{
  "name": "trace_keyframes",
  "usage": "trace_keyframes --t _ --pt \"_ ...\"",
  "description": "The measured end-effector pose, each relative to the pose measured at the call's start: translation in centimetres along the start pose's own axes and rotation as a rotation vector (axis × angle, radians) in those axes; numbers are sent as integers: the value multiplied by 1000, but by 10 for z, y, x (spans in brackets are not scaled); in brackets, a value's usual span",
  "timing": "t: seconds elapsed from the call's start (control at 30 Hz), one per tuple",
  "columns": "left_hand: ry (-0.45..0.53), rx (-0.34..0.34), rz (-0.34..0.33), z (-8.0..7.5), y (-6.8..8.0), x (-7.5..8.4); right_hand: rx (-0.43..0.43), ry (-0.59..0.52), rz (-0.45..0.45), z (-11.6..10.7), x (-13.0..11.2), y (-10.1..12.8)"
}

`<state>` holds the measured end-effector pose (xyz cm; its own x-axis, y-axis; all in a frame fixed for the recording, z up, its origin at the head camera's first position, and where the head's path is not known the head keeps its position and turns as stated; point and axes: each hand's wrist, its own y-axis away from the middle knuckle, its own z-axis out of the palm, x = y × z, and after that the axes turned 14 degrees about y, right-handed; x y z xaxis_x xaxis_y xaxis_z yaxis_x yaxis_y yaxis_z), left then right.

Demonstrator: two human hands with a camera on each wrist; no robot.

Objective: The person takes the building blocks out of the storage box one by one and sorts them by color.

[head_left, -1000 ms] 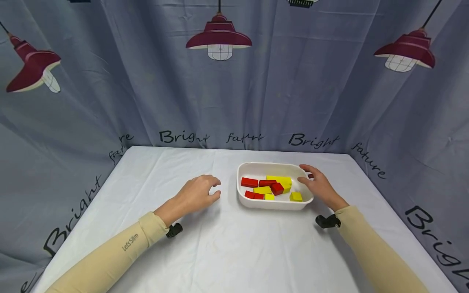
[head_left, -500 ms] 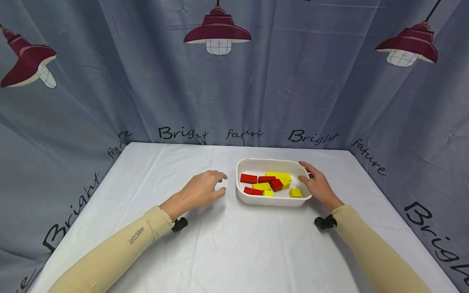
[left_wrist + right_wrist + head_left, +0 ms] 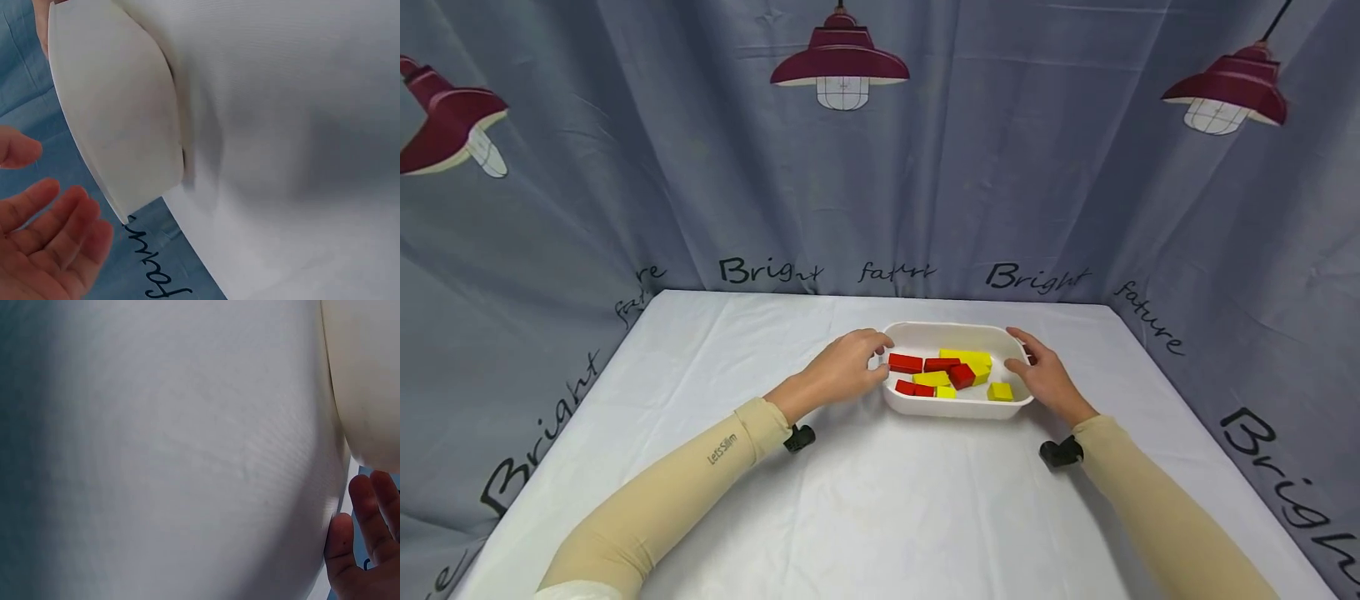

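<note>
- Head view: the white tray (image 3: 957,407) stood on the tabletop (image 3: 880,500), between the two hands. The left hand (image 3: 846,367) lay at the tray's left end with fingers bent over the rim, and the right hand (image 3: 1047,379) lay at the right end with fingers at the rim. From here I could not tell whether either grip had closed on the rim.
- Head view: one hand at each short end suited a balanced two-handed hold, judged from the placement. Red blocks (image 3: 906,363) and yellow blocks (image 3: 968,358) lay loose inside the tray, between the two grips, none touched by a finger.
- Head view: bare cloth extended outward from both grips and toward the person. The grey curtain (image 3: 880,192) rose just past the far tabletop edge, so room beyond the tray was shorter.
- Left wrist view: the left hand (image 3: 44,244) showed an open grip, with fingers (image 3: 69,219) extended and relaxed. They stood just beside the tray's outer wall (image 3: 119,125), with a narrow gap visible and no contact shown. The tabletop edge and curtain lay close behind the fingers.
- Right wrist view: only the fingertips (image 3: 362,506) of the right hand (image 3: 362,550) were visible, straight and just below the tray's wall (image 3: 365,381). Contact could not be confirmed. The grip appeared open. Bare tabletop cloth (image 3: 162,450) filled the remaining frame on the side away from the tray.
</note>
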<state>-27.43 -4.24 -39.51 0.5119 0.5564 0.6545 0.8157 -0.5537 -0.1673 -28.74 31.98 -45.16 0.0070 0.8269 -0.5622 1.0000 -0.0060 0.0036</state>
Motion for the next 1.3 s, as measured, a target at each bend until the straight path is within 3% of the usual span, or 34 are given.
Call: trace_keyframes --t 0.17,0.4,0.97,1.3 --pt "58 -75 56 2 -17 3 1 6 5 3 -2 -3" --pt "106 -166 56 3 -39 5 -2 9 1 4 -2 -5" --pt "-11 -311 -66 3 -79 15 -10 36 24 -2 -2 0" --pt "-158 -411 -125 2 -96 26 -24 20 48 -3 -5 2"
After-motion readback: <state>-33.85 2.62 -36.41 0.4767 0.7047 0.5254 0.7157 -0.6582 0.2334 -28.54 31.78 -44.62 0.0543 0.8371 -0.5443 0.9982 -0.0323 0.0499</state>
